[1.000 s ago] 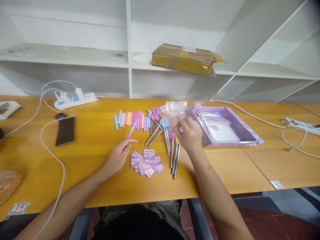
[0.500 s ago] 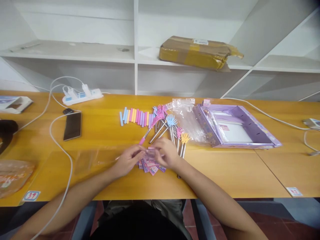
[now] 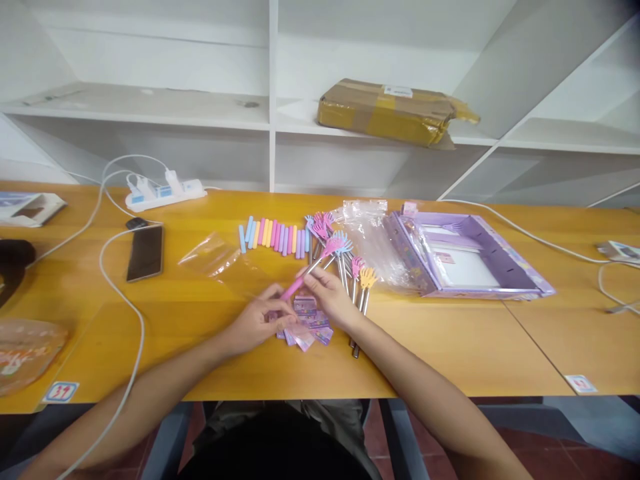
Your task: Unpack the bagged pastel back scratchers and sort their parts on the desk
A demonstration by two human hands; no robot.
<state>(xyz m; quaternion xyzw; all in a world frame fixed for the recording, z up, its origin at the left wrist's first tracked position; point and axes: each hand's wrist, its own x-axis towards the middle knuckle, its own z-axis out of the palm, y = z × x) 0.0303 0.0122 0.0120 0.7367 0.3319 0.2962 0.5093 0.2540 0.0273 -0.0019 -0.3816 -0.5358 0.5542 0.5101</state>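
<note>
A pink back scratcher (image 3: 293,288) slants between my hands, its hand-shaped head up and to the right. My right hand (image 3: 330,293) grips it near the top of its pink handle. Around its lower end my left hand (image 3: 263,320) is closed, with a clear plastic bag (image 3: 213,259) stretching away to the upper left. Small purple printed cards (image 3: 317,321) lie in a pile beneath my hands. Beyond them are several scratchers with metal rods, such as a yellow one (image 3: 368,277), and a row of coloured tubes (image 3: 275,235).
On the right sits a purple tray box (image 3: 520,270) beside clear plastic bags (image 3: 373,240). A phone (image 3: 145,252), a power strip (image 3: 167,193) and white cables are at the left. A taped carton (image 3: 385,110) rests on the shelf behind.
The pink scratcher is now held between my hands, and my right hand has moved from the cards onto it. The clear bag has lifted off the table at the left.
</note>
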